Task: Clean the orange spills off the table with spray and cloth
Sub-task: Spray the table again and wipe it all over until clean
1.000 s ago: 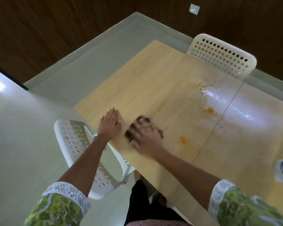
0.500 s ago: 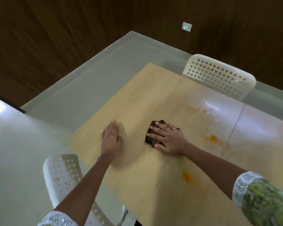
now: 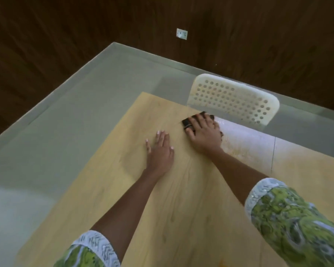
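Note:
My right hand [image 3: 203, 134] presses a dark folded cloth [image 3: 187, 122] flat against the light wooden table [image 3: 181, 199], close to the far edge. The fingers lie spread over the cloth, which shows only at its left and far sides. Just right of the hand spreads a wet, shiny patch [image 3: 245, 141] with faint orange smears. My left hand [image 3: 160, 151] rests palm down on the table beside it, fingers straight, holding nothing. A bit of an orange spot [image 3: 223, 264] peeks at the bottom edge. No spray bottle is in view.
A white perforated chair [image 3: 233, 101] stands right behind the table's far edge, just beyond the cloth. Grey floor [image 3: 66, 132] lies to the left, and a dark wood wall with a white socket [image 3: 182, 34] rises behind. A seam [image 3: 272, 153] crosses the table at right.
My right hand has slid the cloth away from me across the table to the wet patch near the far edge. The left hand moved forward too, and the camera view moved forward.

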